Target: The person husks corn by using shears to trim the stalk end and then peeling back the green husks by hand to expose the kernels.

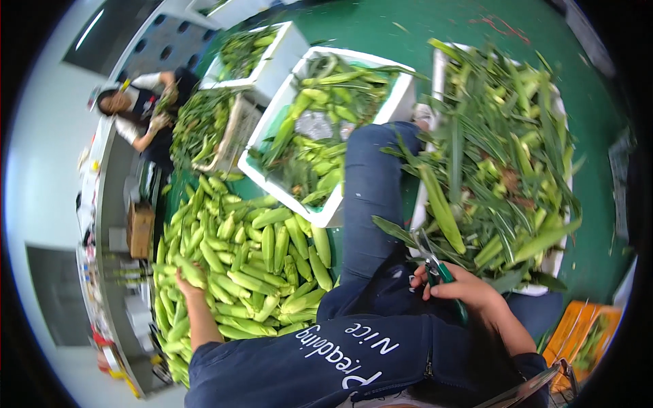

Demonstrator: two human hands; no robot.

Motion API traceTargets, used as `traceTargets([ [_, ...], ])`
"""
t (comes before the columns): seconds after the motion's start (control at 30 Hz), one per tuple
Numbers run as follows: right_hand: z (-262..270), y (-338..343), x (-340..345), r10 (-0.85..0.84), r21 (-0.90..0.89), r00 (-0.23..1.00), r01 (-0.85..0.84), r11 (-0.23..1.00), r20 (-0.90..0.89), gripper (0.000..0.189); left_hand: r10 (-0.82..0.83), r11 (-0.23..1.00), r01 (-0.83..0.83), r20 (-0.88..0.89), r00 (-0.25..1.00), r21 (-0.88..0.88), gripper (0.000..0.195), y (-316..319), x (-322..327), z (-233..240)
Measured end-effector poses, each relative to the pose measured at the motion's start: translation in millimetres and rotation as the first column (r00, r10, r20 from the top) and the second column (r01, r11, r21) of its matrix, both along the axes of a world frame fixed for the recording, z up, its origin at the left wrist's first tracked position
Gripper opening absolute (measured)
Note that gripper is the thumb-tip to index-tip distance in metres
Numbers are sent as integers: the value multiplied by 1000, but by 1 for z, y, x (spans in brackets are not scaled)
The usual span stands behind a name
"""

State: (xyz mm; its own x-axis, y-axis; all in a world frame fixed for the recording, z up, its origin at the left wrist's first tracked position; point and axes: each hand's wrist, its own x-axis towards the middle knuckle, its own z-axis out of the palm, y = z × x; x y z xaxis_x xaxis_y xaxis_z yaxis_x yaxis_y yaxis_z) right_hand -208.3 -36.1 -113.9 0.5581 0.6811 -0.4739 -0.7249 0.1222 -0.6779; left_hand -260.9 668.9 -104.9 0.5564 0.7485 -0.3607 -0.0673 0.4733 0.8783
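My left hand [190,285] is at the left side of a large heap of green-husked corn ears [275,250]. An ear of corn [191,271] lies against its fingers, which wrap partly behind the ear. On the other side, my right hand [459,286] grips pruning shears [440,271] with green handles. Their metal blades point away from me, over the near left edge of a white box [548,278] piled with husks, long leaves and stalk pieces [490,168]. One long green husk piece [440,209] lies on that pile just beyond the blades.
A white foam box [334,217] holding corn, leaves and clear plastic stands ahead, with another foam box [285,51] behind it. Beside a crate of leafy corn [232,132] sits another person [148,112]. An orange crate [566,321] is at lower right; shelving [115,204] runs along the left.
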Motion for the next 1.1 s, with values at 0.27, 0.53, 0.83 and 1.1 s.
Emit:
traceTargets([
  [0.27, -33, -7, 99, -197, -309, 969, 235, 922, 149, 38, 561, 769, -623, 316, 765, 141, 63, 91, -36, 28],
  [0.53, -122, -122, 163, -473, -454, 683, 727, 516, 557, 26, -468, 579, 555, -314, 826, 598, 36, -162, 362, -145],
  [0.83, -8, -78, 116, -692, -30, 437, 856, 516, 574, 64, 28, 21, 926, -926, 376, 377, 64, -175, 439, -212],
  [1.1, -4, 6, 5, -582, -120, 813, 575, 810, -34, 81, -362, 118, 643, -570, 737, 757, 57, -279, 346, -71],
])
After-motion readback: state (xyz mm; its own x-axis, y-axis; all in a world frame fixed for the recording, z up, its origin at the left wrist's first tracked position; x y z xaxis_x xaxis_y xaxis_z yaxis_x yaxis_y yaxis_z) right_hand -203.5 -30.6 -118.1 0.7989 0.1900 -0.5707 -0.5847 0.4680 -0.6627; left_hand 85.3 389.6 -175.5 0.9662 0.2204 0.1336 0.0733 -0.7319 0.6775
